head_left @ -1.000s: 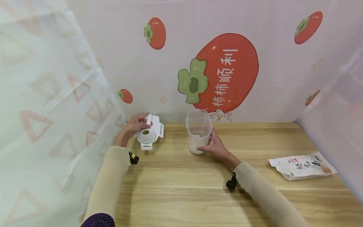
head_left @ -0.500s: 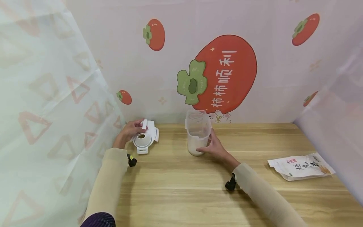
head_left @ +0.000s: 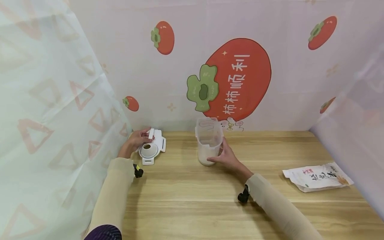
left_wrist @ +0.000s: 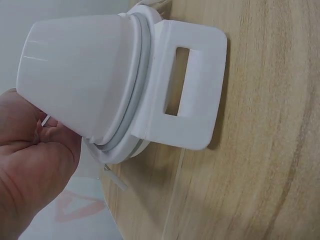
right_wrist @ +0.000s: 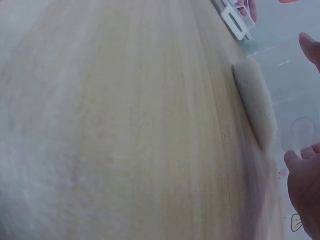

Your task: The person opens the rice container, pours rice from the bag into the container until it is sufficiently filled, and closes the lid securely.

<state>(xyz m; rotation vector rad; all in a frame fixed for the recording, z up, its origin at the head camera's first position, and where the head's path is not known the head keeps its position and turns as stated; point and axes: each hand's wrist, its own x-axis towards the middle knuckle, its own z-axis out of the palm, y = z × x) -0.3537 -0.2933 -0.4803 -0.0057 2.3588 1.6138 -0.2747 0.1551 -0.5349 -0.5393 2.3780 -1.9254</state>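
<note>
At the back left of the table lies a white lid [head_left: 159, 140] with side clip flaps and a raised, hollow spout [left_wrist: 75, 75]. My left hand [head_left: 137, 141] holds it by an upright white flap, its fingertips partly hidden behind the spout in the left wrist view. A tall, clear plastic container [head_left: 209, 135] stands upright and uncovered near the back wall. My right hand [head_left: 227, 156] grips its lower right side, thumb in front and fingers round the back. White grains [right_wrist: 256, 97] fill the bottom of the container.
A white printed bag [head_left: 318, 177] lies flat at the right side of the wooden table [head_left: 192, 206]. Patterned sheets hang as walls, with the back sheet [head_left: 285, 93] close behind the container and the left sheet [head_left: 75, 140] beside my left arm.
My left hand has moved the lid left and slightly nearer to me, away from the container. The right hand and container have stayed in place.
</note>
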